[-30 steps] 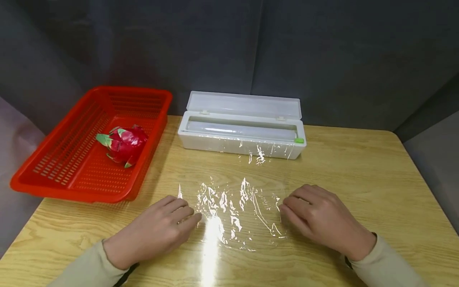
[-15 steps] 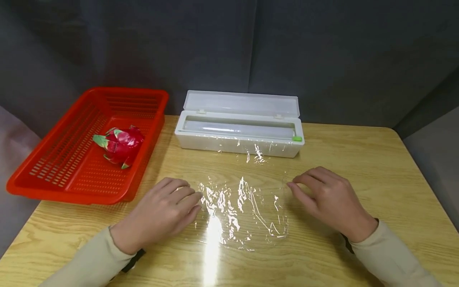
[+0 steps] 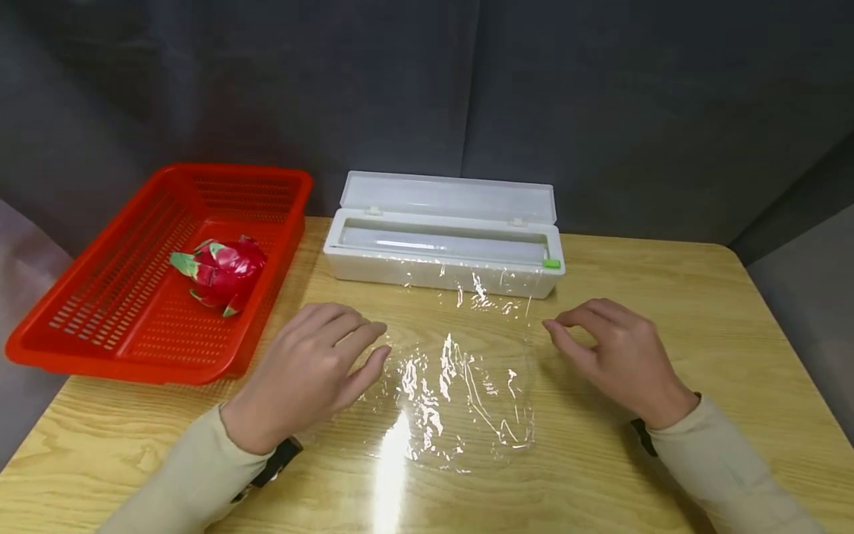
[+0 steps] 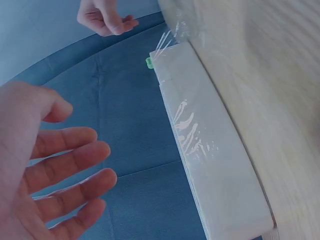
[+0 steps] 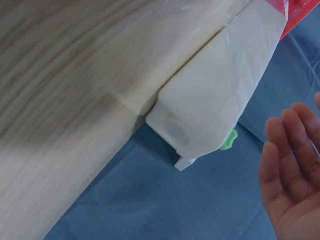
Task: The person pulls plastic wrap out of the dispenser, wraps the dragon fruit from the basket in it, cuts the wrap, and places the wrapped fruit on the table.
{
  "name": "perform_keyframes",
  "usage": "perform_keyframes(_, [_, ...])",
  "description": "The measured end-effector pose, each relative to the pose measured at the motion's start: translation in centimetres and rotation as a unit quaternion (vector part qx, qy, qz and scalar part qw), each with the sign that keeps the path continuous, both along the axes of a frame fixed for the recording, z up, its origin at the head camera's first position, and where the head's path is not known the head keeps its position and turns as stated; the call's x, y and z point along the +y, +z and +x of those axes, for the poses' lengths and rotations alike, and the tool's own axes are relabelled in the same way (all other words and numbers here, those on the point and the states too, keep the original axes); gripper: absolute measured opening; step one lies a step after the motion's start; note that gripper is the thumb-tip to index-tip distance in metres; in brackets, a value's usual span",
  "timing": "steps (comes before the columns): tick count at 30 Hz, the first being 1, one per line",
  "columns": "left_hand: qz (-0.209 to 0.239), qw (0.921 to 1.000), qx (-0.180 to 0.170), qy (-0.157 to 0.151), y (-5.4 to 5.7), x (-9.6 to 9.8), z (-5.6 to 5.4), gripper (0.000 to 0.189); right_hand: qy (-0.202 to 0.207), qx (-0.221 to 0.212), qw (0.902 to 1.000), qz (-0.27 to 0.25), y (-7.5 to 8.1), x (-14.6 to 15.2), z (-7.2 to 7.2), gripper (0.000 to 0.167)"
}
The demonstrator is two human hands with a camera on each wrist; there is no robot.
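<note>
Clear cling film (image 3: 447, 400) runs from a white cling film dispenser (image 3: 440, 271) toward me over the wooden table, wrinkled and catching the light. Its lid (image 3: 447, 196) stands up, baring the film roll (image 3: 440, 243); a green slider (image 3: 551, 264) sits at the right end. My left hand (image 3: 313, 371) hovers at the film's left edge, and in the left wrist view its fingers (image 4: 75, 160) are spread and loosely bent, holding nothing. Beyond the right edge hangs my right hand (image 3: 617, 356), thumb near the index finger; in the right wrist view its fingers (image 5: 292, 155) look relaxed.
At the left stands a red plastic basket (image 3: 160, 363) with slotted sides, and a dragon fruit (image 3: 230, 274) lies in it. A dark curtain (image 3: 600, 111) hangs behind the wooden table (image 3: 667, 297).
Both hands have moved forward along the film's sides toward the dispenser. The left fingers and thumb have parted from the film's edge; the right hand has drawn outward from it.
</note>
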State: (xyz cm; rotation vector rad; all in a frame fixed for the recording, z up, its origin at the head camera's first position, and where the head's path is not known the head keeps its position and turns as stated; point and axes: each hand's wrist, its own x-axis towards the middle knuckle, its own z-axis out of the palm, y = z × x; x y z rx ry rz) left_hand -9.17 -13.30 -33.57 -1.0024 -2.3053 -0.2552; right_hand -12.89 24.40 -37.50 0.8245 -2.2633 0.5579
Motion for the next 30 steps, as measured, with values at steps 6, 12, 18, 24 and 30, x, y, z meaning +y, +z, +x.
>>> perform_keyframes(6, [0.022, 0.9997, -0.007, -0.001, 0.2, 0.5, -0.7, 0.024, -0.016, 0.003, 0.9998, -0.012, -0.5, 0.6, -0.9, 0.051])
perform_keyframes(12, [0.037, 0.9992, -0.015, 0.008, 0.2, 0.8, -1.4, 0.024, -0.033, 0.008, 0.9993, -0.019, -0.6, 1.0, -1.9, 0.054])
perform_keyframes(18, [0.041, 0.9990, -0.018, 0.009, 0.0, 1.1, -1.9, 0.025, -0.048, -0.005, 0.9988, -0.008, -0.5, 1.2, -2.7, 0.046])
perform_keyframes(24, [0.041, 0.9990, -0.018, 0.007, 0.0, 1.4, -2.2, 0.025, -0.066, -0.013, 0.9977, -0.001, -0.3, 1.3, -3.4, 0.053])
perform_keyframes(30, [0.054, 0.9984, -0.018, 0.005, -0.3, 1.7, -3.0, 0.023, -0.079, -0.018, 0.9967, 0.001, -0.5, 1.1, -4.3, 0.022])
